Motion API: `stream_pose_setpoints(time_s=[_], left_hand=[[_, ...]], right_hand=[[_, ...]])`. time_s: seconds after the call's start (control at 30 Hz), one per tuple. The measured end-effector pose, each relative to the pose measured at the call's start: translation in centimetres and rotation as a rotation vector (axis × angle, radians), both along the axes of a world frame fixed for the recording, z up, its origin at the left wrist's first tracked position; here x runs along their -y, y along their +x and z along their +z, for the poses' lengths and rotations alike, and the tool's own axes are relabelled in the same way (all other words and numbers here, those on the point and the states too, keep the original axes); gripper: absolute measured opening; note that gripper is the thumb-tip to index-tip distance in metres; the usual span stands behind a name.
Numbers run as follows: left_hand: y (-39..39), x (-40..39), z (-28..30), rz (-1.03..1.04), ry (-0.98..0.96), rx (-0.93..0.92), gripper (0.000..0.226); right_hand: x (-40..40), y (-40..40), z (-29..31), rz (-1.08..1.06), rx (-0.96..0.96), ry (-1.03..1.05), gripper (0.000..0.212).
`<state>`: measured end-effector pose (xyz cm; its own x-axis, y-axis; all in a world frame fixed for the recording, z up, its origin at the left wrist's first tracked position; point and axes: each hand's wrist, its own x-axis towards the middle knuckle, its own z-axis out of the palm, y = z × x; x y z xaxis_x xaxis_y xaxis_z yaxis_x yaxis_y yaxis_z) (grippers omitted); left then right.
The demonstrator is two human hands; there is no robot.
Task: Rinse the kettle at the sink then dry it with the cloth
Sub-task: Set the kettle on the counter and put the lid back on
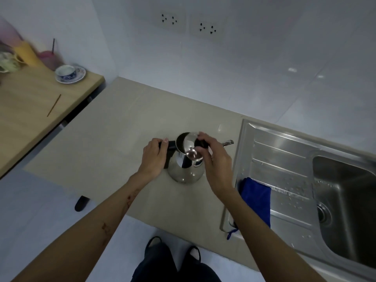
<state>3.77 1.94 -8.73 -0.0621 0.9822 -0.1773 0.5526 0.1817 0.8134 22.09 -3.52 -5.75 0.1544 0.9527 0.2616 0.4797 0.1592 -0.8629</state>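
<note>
- Head cam: steel kettle (186, 169) upright on beige counter (114, 139), frame centre, just left of sink (345, 200) drainboard.
- L hand (153, 154) at kettle's 9 o'clock, fingers wrapped tight on its black handle (169, 145).
- R hand (215, 159) at 3 o'clock, fingertips pinching lid (189, 143), lid tilted up off the opening.
- Spout (227, 142) pts to 3 o'clock.
- Blue cloth (257, 198) on drainboard, 4 o'clock from kettle, partly under R forearm.

Bare forearms (114, 202), dark trousers (162, 265)
</note>
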Motion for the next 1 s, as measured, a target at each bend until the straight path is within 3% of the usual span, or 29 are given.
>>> stream_pose_setpoints(time_s=[0.2,0.33,0.57,0.8,1.0], left_hand=[[-0.1,-0.8,1.5,-0.11,0.013,-0.083,0.034],[-0.9,-1.6,1.8,-0.164,-0.054,-0.023,0.049],[-1.9,-2.6,2.2,-0.318,-0.207,-0.001,0.06],[-1.7,-3.3,1.2,-0.274,-0.211,0.041,0.057],[-1.5,-3.3,1.3,-0.246,-0.195,0.06,0.056]], right_hand=[[-4.5,-0.8,1.3,0.147,0.276,-0.175,0.019],[-5.1,-1.3,1.5,0.158,0.342,-0.203,0.023],[-4.6,-1.9,0.7,0.12,0.308,-0.19,0.033],[-4.0,-3.6,-1.8,-0.049,0.203,-0.073,0.027],[-4.2,-3.3,-1.2,-0.03,0.181,-0.088,0.022]])
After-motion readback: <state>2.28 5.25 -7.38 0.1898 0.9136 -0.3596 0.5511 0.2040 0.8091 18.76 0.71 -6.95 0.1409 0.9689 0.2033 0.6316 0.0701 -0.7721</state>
